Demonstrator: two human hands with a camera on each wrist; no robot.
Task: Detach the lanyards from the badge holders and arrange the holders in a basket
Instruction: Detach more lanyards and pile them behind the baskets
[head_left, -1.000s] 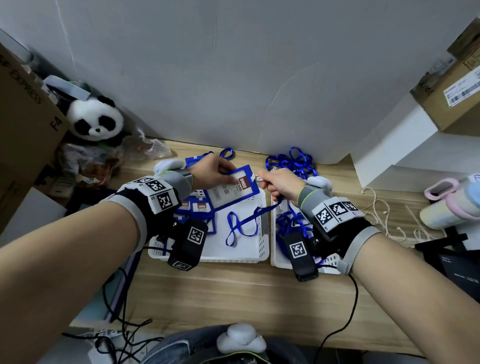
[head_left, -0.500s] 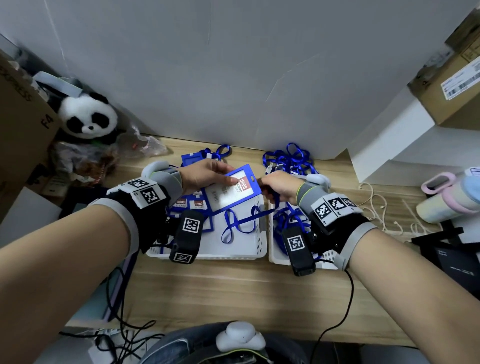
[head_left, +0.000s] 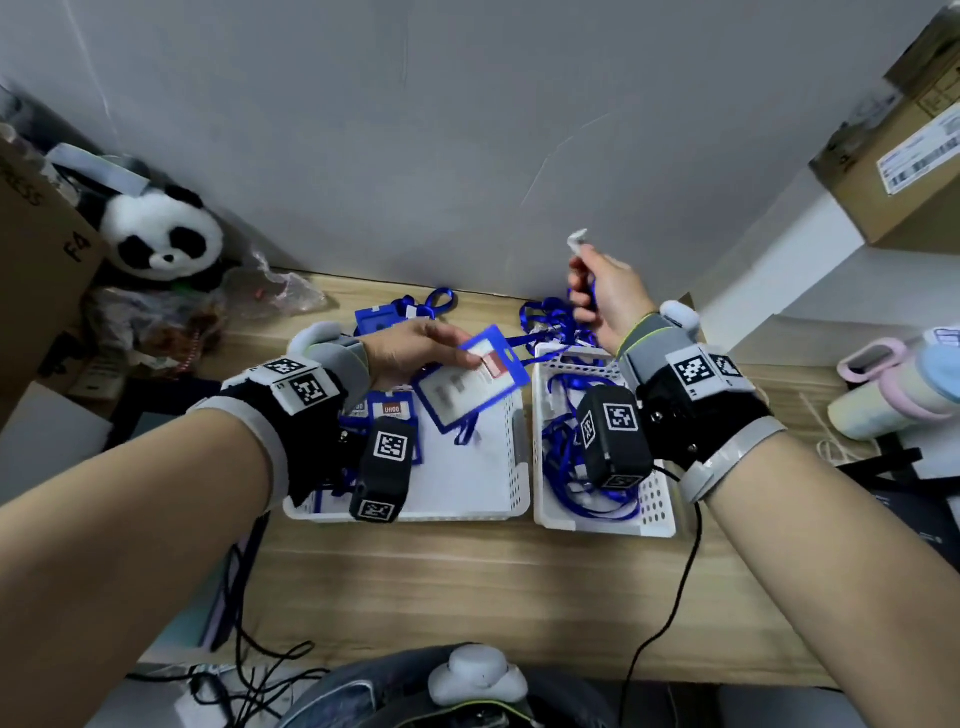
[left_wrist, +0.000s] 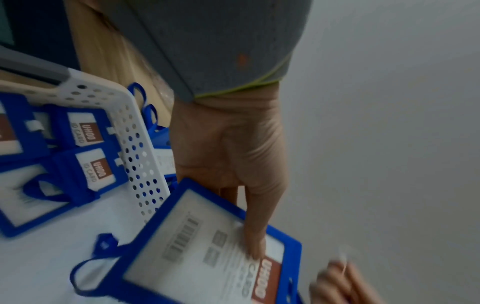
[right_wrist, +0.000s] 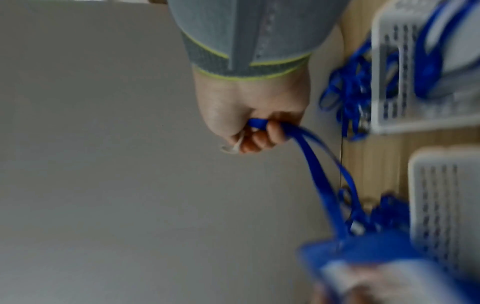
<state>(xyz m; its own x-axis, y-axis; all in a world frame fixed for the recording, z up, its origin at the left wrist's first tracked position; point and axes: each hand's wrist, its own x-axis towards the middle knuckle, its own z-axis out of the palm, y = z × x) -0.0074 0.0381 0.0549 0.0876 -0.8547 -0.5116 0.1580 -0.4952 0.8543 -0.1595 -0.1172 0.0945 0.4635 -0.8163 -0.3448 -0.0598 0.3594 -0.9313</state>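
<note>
My left hand (head_left: 457, 353) pinches a blue badge holder (head_left: 462, 395) with a white card in it, thumb on its face (left_wrist: 255, 242), above the left white basket (head_left: 519, 467). The holder's slot is empty. My right hand (head_left: 587, 291) is raised near the wall, up and right of the holder, fingers curled round a blue lanyard (right_wrist: 311, 144). Its metal clip (head_left: 576, 240) sticks out above the fist, and the strap trails down toward the holder. Several badge holders (head_left: 387, 410) lie in the left basket. Loose lanyards (head_left: 566, 457) fill the right basket (head_left: 660, 514).
Behind the baskets lie a tangle of lanyards (head_left: 545, 317) and more holders with straps (head_left: 384, 317). A panda toy (head_left: 161, 239) and a cardboard box stand at the left. At the right are a pink bottle (head_left: 893, 389) and cords. A black cable (head_left: 675, 597) crosses the wooden desk.
My right hand has pulled the lanyard clip off the holder and risen up and to the right with it. My left hand keeps the holder, which has tilted and moved slightly right.
</note>
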